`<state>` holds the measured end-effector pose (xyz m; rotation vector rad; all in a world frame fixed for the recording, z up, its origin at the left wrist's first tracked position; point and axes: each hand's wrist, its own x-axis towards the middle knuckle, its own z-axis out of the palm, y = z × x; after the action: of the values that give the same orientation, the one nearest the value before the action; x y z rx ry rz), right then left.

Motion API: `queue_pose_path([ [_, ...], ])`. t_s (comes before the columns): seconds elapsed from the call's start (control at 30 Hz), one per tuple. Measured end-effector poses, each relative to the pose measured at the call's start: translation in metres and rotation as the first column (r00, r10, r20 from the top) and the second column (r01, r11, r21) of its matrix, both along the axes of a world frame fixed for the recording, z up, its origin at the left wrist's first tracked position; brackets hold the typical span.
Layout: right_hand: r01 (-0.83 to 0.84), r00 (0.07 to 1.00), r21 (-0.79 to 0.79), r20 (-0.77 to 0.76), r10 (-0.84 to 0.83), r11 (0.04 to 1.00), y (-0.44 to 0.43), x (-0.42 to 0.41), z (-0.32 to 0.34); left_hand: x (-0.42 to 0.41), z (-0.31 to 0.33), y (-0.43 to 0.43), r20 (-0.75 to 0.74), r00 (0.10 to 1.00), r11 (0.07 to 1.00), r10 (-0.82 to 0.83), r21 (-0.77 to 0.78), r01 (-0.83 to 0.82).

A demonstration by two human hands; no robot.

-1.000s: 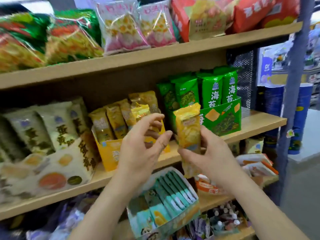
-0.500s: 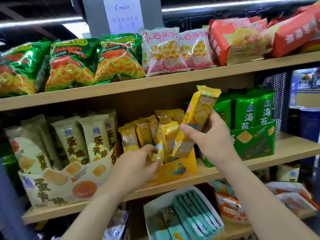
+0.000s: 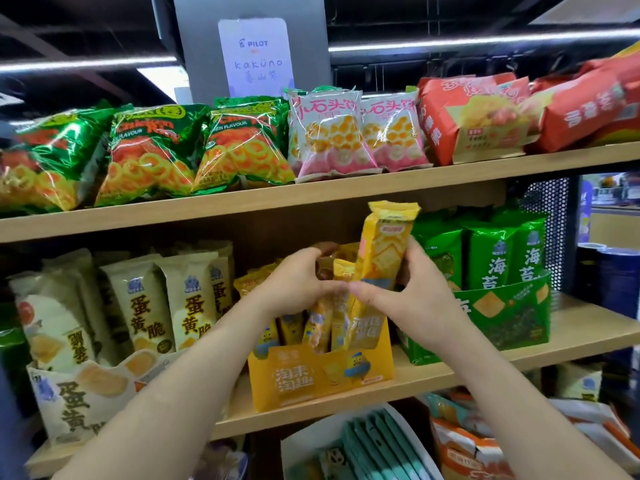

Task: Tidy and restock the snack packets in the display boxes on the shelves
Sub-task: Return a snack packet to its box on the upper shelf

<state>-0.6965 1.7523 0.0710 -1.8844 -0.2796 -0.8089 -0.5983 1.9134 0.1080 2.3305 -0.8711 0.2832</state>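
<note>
The yellow packet (image 3: 382, 247) stands nearly upright, its top leaning slightly toward 1 o'clock, at the right end of the yellow display box (image 3: 322, 379). Its lower end is down among the box's contents and its upper half rises above them. The right hand (image 3: 415, 303) grips it, thumb across the front and fingers curled behind. The left hand (image 3: 294, 282), at 9 o'clock of that packet, has its fingers curled over the tops of the standing packets (image 3: 318, 327) that fill the rest of the box, holding them.

The box sits on the middle shelf (image 3: 581, 334). At its 3 o'clock, just beside it, a green display box (image 3: 505, 317) holds upright green packets (image 3: 498, 258). At its 9 o'clock a white display box (image 3: 79, 400) holds cream packets (image 3: 145, 303), also upright.

At 12 o'clock, the upper shelf (image 3: 311, 199) carries loose bags, not boxed: green ring-snack bags (image 3: 149, 154), pink-and-white bags (image 3: 353, 133) and red bags (image 3: 485, 119), running from left to right. Behind them hangs a white sign (image 3: 256, 57).

At 6 o'clock, below the middle shelf, a white box (image 3: 311, 445) holds a row of teal packets (image 3: 377, 445).
</note>
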Motion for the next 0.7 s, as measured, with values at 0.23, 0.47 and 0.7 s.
queue_pose_path([
  [0.23, -0.070, 0.983, -0.184, -0.182, 0.036, 0.980, 0.005, 0.017, 0.008, 0.001, 0.013, -0.003, -0.147, 0.989, 0.893, 0.023, 0.448, 0.046],
  [0.47, 0.106, 0.984, -0.074, -0.134, -0.115, 0.992, 0.006, 0.020, -0.001, -0.014, 0.010, 0.034, 0.335, 0.941, 0.893, 0.053, 0.406, -0.195],
  [0.7, 0.097, 0.995, -0.019, -0.034, -0.098, 0.995, 0.030, 0.014, 0.004, -0.024, 0.001, 0.065, 0.075, 0.997, 0.923, -0.005, 0.383, -0.024],
])
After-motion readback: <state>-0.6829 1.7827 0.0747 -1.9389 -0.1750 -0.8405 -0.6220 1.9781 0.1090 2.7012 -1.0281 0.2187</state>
